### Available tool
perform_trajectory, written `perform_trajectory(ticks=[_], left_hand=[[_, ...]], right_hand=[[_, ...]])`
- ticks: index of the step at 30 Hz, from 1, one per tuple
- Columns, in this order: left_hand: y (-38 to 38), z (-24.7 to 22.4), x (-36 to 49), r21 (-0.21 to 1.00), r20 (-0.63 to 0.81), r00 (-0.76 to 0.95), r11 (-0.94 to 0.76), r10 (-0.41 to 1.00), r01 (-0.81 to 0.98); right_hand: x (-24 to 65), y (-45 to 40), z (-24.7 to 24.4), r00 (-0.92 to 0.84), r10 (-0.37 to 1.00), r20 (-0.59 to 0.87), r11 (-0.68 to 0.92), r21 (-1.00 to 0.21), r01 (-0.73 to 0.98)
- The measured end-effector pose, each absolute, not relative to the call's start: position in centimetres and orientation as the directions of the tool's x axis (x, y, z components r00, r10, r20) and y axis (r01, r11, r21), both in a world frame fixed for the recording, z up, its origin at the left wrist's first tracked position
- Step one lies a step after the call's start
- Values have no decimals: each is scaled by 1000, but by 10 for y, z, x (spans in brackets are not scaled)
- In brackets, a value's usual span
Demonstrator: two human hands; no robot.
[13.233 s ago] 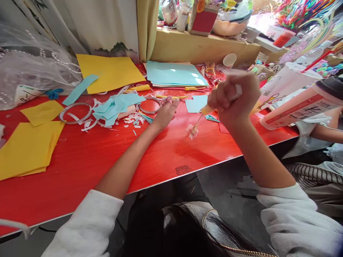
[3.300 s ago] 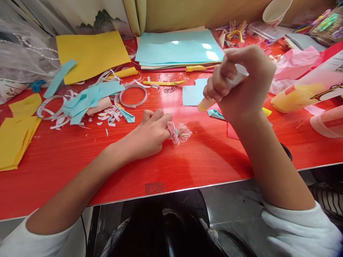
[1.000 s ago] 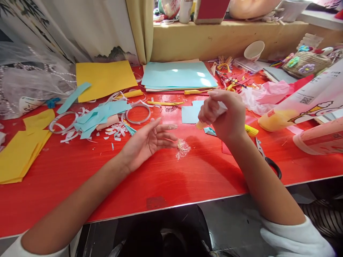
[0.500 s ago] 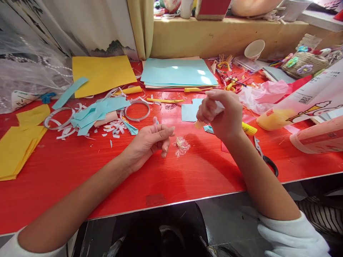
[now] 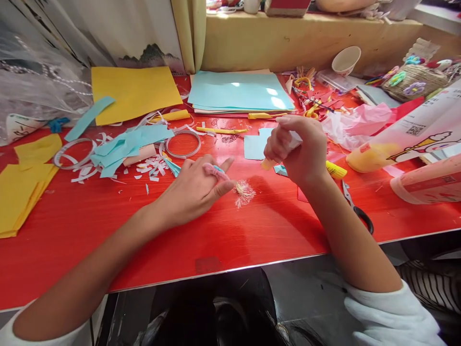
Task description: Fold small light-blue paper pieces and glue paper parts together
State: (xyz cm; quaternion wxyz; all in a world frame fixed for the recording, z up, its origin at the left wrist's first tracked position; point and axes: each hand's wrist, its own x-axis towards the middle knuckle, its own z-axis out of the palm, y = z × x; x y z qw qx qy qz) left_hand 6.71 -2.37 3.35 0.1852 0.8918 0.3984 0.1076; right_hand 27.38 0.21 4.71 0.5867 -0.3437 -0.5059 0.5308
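My left hand (image 5: 190,192) hovers palm down over the red table, its fingers apart and the index finger and thumb stretched out. A fuzzy pink and teal ring (image 5: 215,171) appears to sit around one of its fingers. My right hand (image 5: 300,149) is raised and closed around a glue stick (image 5: 267,165), whose pale yellow tip points down and whose whitish body shows between the fingers. Between the hands a frayed tuft of pale threads (image 5: 245,193) lies on the table. Light blue paper pieces (image 5: 254,146) lie behind it.
Left are yellow paper (image 5: 25,197), blue paper strips (image 5: 126,149), white scraps and tape rings (image 5: 183,144). A blue paper stack (image 5: 241,91) lies at the back. Scissors (image 5: 355,206), a yellow tube (image 5: 335,169), tall cups (image 5: 403,134) and a paper cup (image 5: 346,61) stand or lie right.
My left hand has turned over from palm sideways to palm down, so the pink and teal ring now faces up. The right hand stays nearly still. The view has shifted slightly.
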Motion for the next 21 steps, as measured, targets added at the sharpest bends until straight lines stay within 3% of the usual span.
perform_trajectory(ticks=[2,5,11,21], left_hand=[[-24,27,67,306,0,648,-617,762,725],[-27,19,70,232,-76,658,-629,749,742],[-31,18,71,43,-73,691,-690,719,723],[-43,17,70,-77,-32,681,-681,732,728]], right_hand=[[273,2,46,-80,969,233,202,-937,-283],[271,1,45,-81,966,245,209,-927,-310],[269,1,47,-87,968,234,196,-928,-316],[271,-3,51,-84,965,247,212,-929,-304]])
